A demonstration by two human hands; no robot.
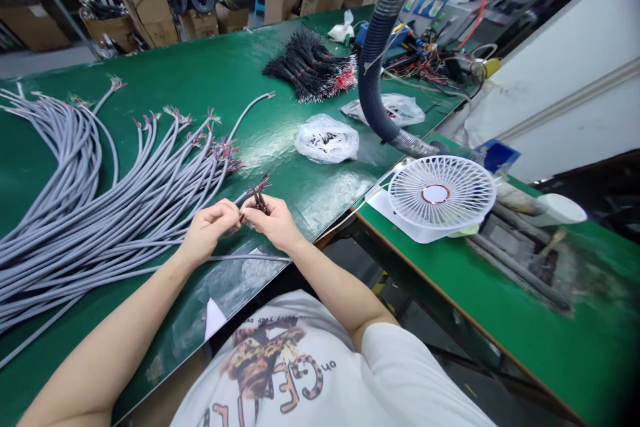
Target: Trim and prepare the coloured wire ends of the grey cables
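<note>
Cables [125, 227] lie stripped; fingers [231, 215] of your left hand [213, 225] and right hand [275, 219] pinch seemingly unfinished wires [263, 185] by near tabletop edge [243, 288].

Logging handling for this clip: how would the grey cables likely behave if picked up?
The grey cables would probably bend yet feel springy, given their smooth, broad curves. They'd likely splay, since their ends fan apart. The exposed wires look thin, so probably floppy.

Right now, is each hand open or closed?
Left hand: closed, pinching a tiny piece, too small to identify.
Right hand: closed, holding slim dark-brown pieces.
</note>
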